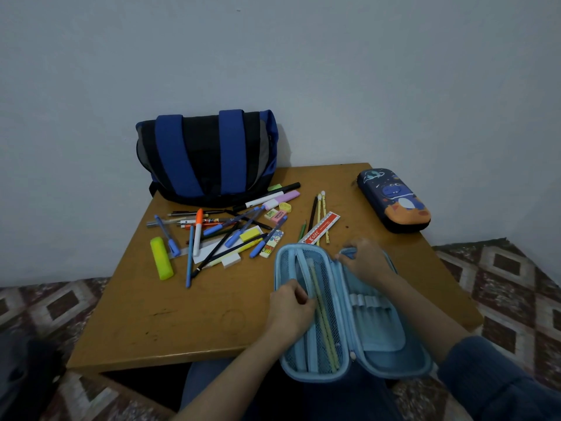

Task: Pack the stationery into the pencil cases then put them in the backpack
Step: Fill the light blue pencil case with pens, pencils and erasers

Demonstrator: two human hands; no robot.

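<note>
A light blue pencil case (379,344) lies open at the table's near edge, partly over my lap. A pale yellow pencil (326,326) lies in its left mesh half. My left hand (291,308) pinches the mesh pocket's edge beside that pencil. My right hand (364,259) grips the case's far rim. A pile of pens, highlighters and erasers (224,235) covers the table's middle. A red ruler (320,229) and pencils (321,214) lie just beyond the case. A closed dark blue cartoon pencil case (394,202) sits at the right. The blue-and-black backpack (209,156) stands against the wall.
The wooden table (170,323) has bare surface at its near left. A yellow highlighter (161,258) lies at the pile's left edge. A patterned floor covering (501,268) surrounds the table, and a plain wall rises behind it.
</note>
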